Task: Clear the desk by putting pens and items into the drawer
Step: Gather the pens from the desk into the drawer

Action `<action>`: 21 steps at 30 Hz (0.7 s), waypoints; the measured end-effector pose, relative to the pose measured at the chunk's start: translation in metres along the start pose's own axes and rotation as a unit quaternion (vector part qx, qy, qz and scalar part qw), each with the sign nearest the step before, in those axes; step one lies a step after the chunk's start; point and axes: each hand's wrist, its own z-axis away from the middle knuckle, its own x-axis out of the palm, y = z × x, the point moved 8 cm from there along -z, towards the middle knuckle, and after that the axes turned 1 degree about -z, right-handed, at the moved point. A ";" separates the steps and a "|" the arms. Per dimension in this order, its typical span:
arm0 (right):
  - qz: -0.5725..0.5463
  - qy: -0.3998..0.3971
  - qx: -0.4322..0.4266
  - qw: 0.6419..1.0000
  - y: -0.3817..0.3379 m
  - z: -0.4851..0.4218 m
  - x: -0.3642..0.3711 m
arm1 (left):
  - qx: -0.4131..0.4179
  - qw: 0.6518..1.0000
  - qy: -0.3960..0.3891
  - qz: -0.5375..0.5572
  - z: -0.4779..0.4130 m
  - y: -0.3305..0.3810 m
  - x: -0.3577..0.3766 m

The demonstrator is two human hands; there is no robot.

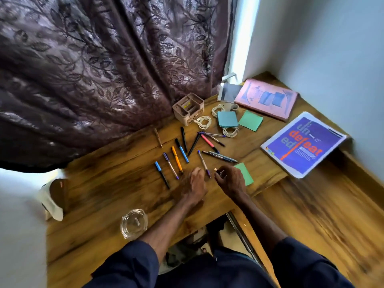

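Between the two grips, on the desk (116,183): clear pen (203,163) with purple ends. Its long axis runs away from the person, with the far end tilted a little toward the left grip's side. The near end lands in the gap between the hands.

Left grip (193,182) is nearer. Its fingertips are just beside the pen's near end, maybe touching; motion blur, can't confirm. Fingers look roughly straight, low over the wood, palm down, holding nothing.

Right grip (228,179) is curled, thumb and forefinger pinching a small pale piece (216,169), too small to identify. Green note (246,175) lies just outboard of it, partly covered.

Outboard of the left grip is a fan of roughly parallel pens, including the orange pen (177,159) and the blue-capped pen (162,175). All point away from the person. More pens lie beyond both grips.

Both forearms reach forward from dark sleeves (135,260), wrists low.

Drawer: not clearly visible.

Judgement: the clear pen is the next pick, left side. It lies lengthwise to the reach, so pinch across the barrel.
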 end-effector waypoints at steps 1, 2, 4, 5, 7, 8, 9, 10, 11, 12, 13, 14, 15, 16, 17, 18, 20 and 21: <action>-0.004 0.014 0.009 1.000 0.012 0.015 -0.009 | 0.014 1.000 0.009 0.016 0.003 0.004 0.013; -0.006 0.022 0.021 1.000 0.023 0.030 -0.016 | 0.026 0.999 0.014 0.031 0.008 0.012 0.021; 0.001 0.039 0.051 0.998 0.050 0.063 -0.032 | 0.055 0.998 0.011 0.025 0.030 0.037 0.022; 0.009 0.051 0.065 0.997 0.065 0.079 -0.039 | 0.078 0.997 0.006 0.004 0.046 0.053 0.017; 0.027 0.064 0.087 0.994 0.094 0.107 -0.050 | 0.133 0.991 -0.002 -0.009 0.069 0.079 0.022; 0.039 0.068 0.101 0.992 0.109 0.120 -0.053 | 0.152 0.988 -0.010 -0.014 0.079 0.087 0.030; 0.049 0.068 0.120 0.989 0.123 0.132 -0.056 | 0.169 0.985 -0.016 -0.016 0.088 0.094 0.038; 0.056 0.065 0.137 0.987 0.136 0.141 -0.057 | 0.179 0.983 -0.024 -0.015 0.094 0.100 0.048; 0.061 0.061 0.150 0.985 0.148 0.149 -0.058 | 0.184 0.982 -0.034 -0.015 0.101 0.105 0.056; 0.065 0.055 0.160 0.983 0.156 0.154 -0.057 | 0.187 0.982 -0.037 -0.014 0.106 0.107 0.062; 0.067 0.047 0.171 0.982 0.164 0.158 -0.057 | 0.187 0.981 -0.045 -0.017 0.109 0.110 0.070; 0.070 0.039 0.180 0.980 0.171 0.159 -0.056 | 0.190 0.980 -0.053 -0.017 0.112 0.113 0.076; 0.074 0.029 0.187 0.979 0.179 0.159 -0.053 | 0.193 0.979 -0.060 -0.021 0.115 0.116 0.082; 0.077 0.016 0.194 0.978 0.185 0.158 -0.050 | 0.193 0.979 -0.065 -0.028 0.116 0.117 0.088; 0.081 0.002 0.201 0.976 0.191 0.156 -0.045 | 0.194 0.978 -0.068 -0.036 0.117 0.117 0.093; 0.083 -0.012 0.209 0.974 0.200 0.154 -0.040 | 0.191 0.978 -0.071 -0.046 0.117 0.118 0.099; 0.085 -0.039 0.221 0.971 0.217 0.148 -0.028 | 0.181 0.978 -0.081 -0.062 0.116 0.118 0.108; 0.087 -0.052 0.221 0.970 0.223 0.145 -0.021 | 0.175 0.978 -0.086 -0.066 0.115 0.118 0.112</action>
